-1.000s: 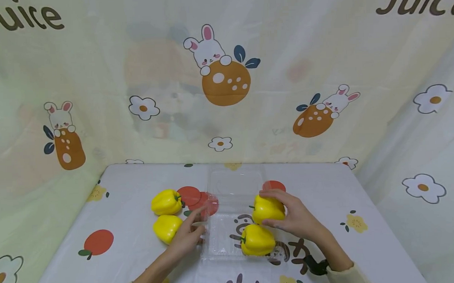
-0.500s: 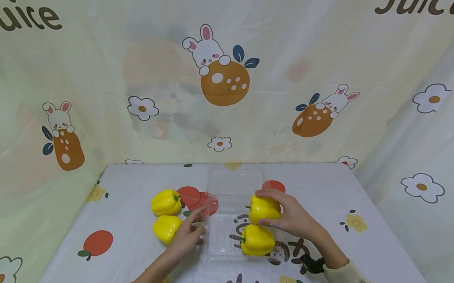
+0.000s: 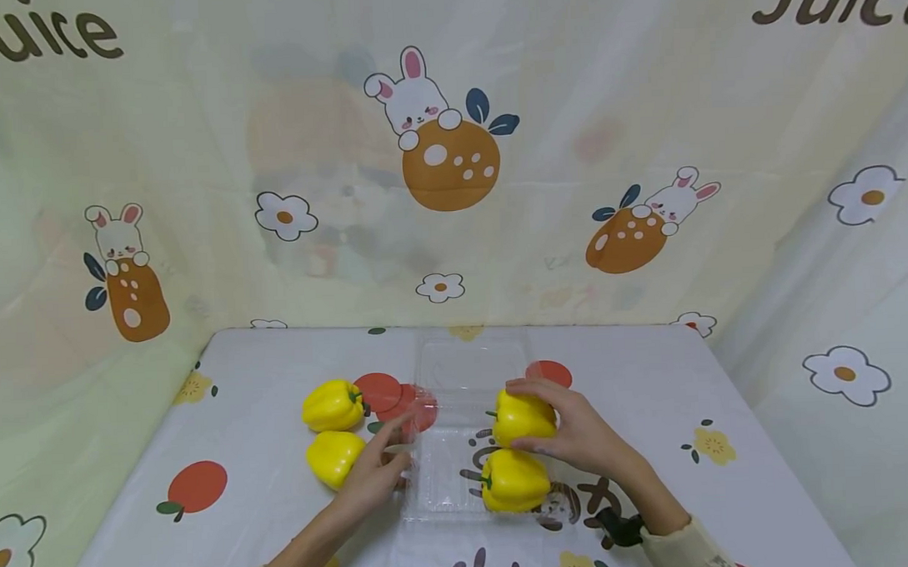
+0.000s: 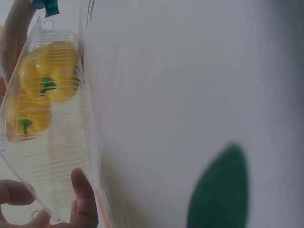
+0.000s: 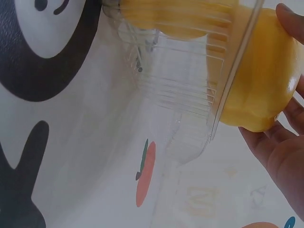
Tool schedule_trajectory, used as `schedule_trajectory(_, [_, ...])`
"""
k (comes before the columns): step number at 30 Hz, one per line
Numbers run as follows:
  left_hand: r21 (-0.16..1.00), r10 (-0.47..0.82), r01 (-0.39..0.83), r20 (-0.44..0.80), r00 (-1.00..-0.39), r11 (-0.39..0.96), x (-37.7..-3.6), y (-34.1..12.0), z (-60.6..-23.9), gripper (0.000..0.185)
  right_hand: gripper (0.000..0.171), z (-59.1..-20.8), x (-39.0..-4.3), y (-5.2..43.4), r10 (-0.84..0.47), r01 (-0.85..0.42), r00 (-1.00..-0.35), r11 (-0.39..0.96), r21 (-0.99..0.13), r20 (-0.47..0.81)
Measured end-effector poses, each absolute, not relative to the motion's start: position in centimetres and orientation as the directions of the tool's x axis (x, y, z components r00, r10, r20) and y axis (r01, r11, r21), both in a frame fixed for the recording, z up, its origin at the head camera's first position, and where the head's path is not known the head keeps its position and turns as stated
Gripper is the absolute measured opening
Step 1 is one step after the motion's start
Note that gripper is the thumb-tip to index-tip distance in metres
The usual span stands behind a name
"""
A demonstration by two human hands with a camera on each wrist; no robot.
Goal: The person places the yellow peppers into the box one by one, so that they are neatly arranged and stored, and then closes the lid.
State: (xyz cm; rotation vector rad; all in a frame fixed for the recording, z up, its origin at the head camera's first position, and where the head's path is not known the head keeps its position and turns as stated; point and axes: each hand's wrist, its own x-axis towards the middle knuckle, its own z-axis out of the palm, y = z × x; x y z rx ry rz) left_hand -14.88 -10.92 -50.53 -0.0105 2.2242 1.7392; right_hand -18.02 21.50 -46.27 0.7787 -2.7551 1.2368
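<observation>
My right hand (image 3: pixel 579 425) grips a yellow bell pepper (image 3: pixel 523 418), thumb on the near side and fingers over the far side. In the right wrist view, this bell pepper (image 5: pixel 266 71) is above the rim of a clear ribbed plastic clamshell box (image 5: pixel 190 90). Another bell pepper (image 3: pixel 515 482) lies inside the box, at its near right, stem facing left. My left hand (image 3: pixel 373 461) touches the box's left side with spread fingers; in the left wrist view its thumb (image 4: pixel 84 194) lies along the clear wall.
Two more yellow bell peppers, a far one (image 3: pixel 332 406) and a near one (image 3: pixel 332 459), lie left of the box, the near one partly behind my left hand. The box's open lid (image 3: pixel 472 362) lies flat behind it. A printed cloth (image 3: pixel 245 541) covers the table; a curtain hangs behind.
My right hand has carried its bell pepper a little to the left, over the box. The left hand and the other bell peppers have stayed in place.
</observation>
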Motion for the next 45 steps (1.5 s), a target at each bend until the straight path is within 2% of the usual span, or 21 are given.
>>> schedule_trajectory(9, [0.946,0.183,-0.195,-0.246,-0.952,0.260,-15.0,-11.0,-50.5,0.063,0.069,-45.9,-18.3,21.5,-0.435,-0.463,-0.869,0.544,-0.700,0.236])
schedule_trajectory(25, [0.946,0.186,-0.191,-0.244,-0.952,0.261,-14.9,-11.0,-50.6,0.063,0.066,-46.3,-18.4,21.2,-0.454,-0.437,-0.871,0.542,-0.717,0.188])
schedule_trajectory(36, [0.945,0.192,-0.193,-0.248,-0.950,0.264,-14.7,-11.0,-50.4,0.063,0.071,-46.5,-18.7,21.3,-0.428,-0.345,-0.899,0.564,-0.750,0.092])
schedule_trajectory(45, [0.946,0.193,-0.188,-0.243,-0.951,0.263,-14.7,-11.0,-50.5,0.062,0.072,-47.0,-18.9,21.4,-0.423,-0.313,-0.904,0.552,-0.773,0.064])
